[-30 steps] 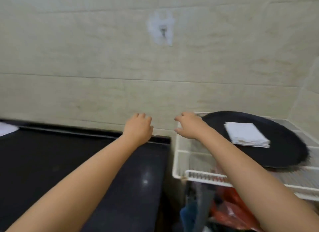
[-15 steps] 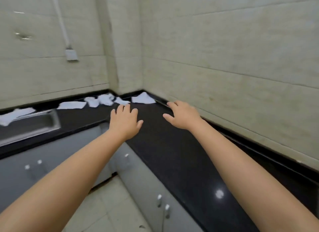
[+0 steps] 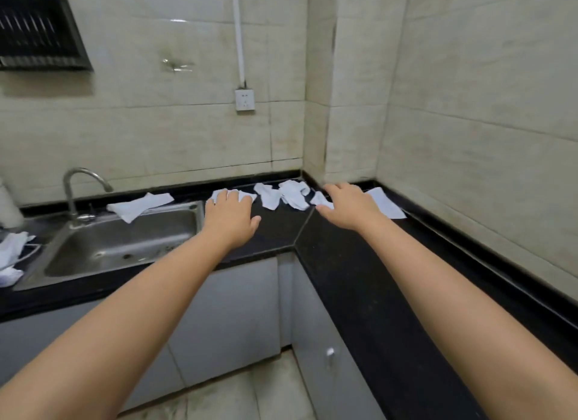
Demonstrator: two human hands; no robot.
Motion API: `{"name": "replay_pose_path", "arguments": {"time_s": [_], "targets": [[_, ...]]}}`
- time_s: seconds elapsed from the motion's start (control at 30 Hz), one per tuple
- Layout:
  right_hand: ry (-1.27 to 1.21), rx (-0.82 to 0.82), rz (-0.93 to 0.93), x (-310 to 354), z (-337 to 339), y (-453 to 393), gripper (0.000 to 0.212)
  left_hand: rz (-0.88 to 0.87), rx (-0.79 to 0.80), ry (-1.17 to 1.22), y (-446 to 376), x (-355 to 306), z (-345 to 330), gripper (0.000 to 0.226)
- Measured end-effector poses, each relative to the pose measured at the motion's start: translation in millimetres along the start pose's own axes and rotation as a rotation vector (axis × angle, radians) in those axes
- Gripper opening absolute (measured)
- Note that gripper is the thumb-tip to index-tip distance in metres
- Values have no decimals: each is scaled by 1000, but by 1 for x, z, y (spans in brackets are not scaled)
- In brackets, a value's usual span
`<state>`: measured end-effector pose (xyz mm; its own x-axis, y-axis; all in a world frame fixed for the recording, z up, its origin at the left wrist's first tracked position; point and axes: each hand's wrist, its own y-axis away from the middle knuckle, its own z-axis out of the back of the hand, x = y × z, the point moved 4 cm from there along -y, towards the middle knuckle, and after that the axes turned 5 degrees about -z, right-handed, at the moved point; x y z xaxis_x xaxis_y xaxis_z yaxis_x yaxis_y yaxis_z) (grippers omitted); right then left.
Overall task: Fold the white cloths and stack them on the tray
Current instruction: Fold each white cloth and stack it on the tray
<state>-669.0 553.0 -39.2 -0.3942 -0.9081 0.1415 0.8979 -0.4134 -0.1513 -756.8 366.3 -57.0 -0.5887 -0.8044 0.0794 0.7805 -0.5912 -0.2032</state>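
Observation:
Several crumpled white cloths lie along the back of the black counter [image 3: 350, 263] near the corner. One cloth [image 3: 142, 205] hangs over the sink's rear edge. Another cloth [image 3: 247, 196] lies under the fingertips of my left hand [image 3: 230, 216], which is open and spread flat. Two more cloths [image 3: 270, 196] [image 3: 294, 194] sit in the corner. My right hand [image 3: 348, 207] is open, palm down, between a small cloth [image 3: 319, 199] and a flat cloth [image 3: 387, 203]. Whether it touches either, I cannot tell. The tray is out of view.
A steel sink [image 3: 119, 241] with a curved tap [image 3: 73, 194] is set in the counter at left. More white cloth [image 3: 12, 250] is piled at the far left edge. Grey cabinets [image 3: 237, 310] stand below. A wall socket [image 3: 245, 100] sits above the counter.
My view has swung left, away from the tray and rack, to the counter corner. Both hands have reached forward to the scattered cloths; the left fingertips now rest at one cloth.

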Motion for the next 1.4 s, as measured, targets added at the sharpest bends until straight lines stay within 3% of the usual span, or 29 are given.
{"name": "replay_pose_path", "arguments": {"time_s": [0.3, 0.7, 0.97, 1.2, 1.3, 1.4], "targets": [[4, 98, 131, 64, -85, -189, 49, 150, 84, -3, -130, 121, -74, 51], [25, 352, 54, 127, -250, -422, 41, 147, 304, 85, -331, 253, -243, 44], [1, 441, 11, 162, -368, -506, 33, 180, 505, 161, -400, 283, -340, 43], [11, 351, -19, 168, -426, -548, 27, 132, 466, 257, -418, 286, -390, 40], [-109, 262, 69, 163, -433, -552, 18, 122, 406, 306, -430, 281, -403, 42], [-192, 310, 151, 157, -429, -553, 19, 131, 357, 325, -447, 268, -410, 51]]}}
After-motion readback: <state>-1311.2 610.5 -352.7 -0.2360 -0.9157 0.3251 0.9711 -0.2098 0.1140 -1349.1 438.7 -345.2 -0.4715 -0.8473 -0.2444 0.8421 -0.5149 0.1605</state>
